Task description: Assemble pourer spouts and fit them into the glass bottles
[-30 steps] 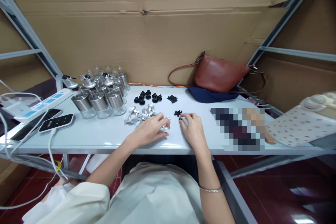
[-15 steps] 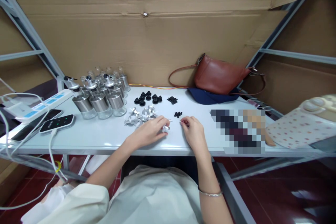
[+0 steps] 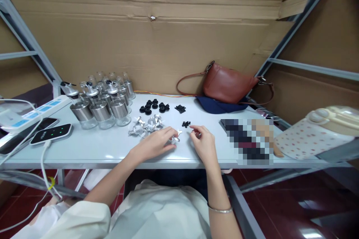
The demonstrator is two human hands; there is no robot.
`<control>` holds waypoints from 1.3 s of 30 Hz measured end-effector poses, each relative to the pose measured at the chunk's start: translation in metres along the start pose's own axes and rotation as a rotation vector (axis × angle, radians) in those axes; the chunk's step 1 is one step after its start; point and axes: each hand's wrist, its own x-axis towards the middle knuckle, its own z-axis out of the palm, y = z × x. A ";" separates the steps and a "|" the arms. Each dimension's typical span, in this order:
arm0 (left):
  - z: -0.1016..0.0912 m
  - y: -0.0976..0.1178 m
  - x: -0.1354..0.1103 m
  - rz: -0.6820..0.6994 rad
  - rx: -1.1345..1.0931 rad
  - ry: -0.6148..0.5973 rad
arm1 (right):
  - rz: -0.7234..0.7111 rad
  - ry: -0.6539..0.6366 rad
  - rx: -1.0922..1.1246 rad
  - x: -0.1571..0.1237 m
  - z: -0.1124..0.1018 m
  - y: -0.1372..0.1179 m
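Cardboard wall (image 3: 168, 52) backs one pale bench (image 3: 98, 153). Three front bottles (image 3: 102, 114) carry pourer tops; the bottles behind overlap too closely for an exact count. One brown bag (image 3: 227, 84), one power strip (image 3: 42, 112) and two flat devices, including one white-edged device (image 3: 52, 134), were noted. Three clusters of black parts lie mid-bench: round stoppers (image 3: 155, 105), flat pieces (image 3: 180, 109) and small plugs (image 3: 186, 124), not reliably countable. Loose silver spouts (image 3: 144, 125) lie beside the left hand (image 3: 157, 142), overlapping. One separate silver spout (image 3: 176, 138) is grasped at the left fingers, above the bench. The right hand (image 3: 204, 143) has its fingers drawn together near the plugs; whether anything is pinched cannot be told. One second earlier, the right fingers were at the plugs; now they are apart from them.
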 end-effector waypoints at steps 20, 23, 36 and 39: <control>0.000 -0.001 0.001 -0.029 0.007 -0.001 | 0.101 -0.093 0.149 0.001 -0.004 -0.007; 0.001 -0.002 0.000 -0.024 0.007 0.001 | 0.099 -0.095 0.187 0.000 -0.006 -0.008; -0.003 0.000 0.002 -0.030 0.071 0.001 | 0.208 -0.073 0.658 -0.011 0.013 -0.022; -0.003 0.000 0.002 -0.018 0.057 0.012 | 0.214 -0.060 0.648 -0.012 0.012 -0.021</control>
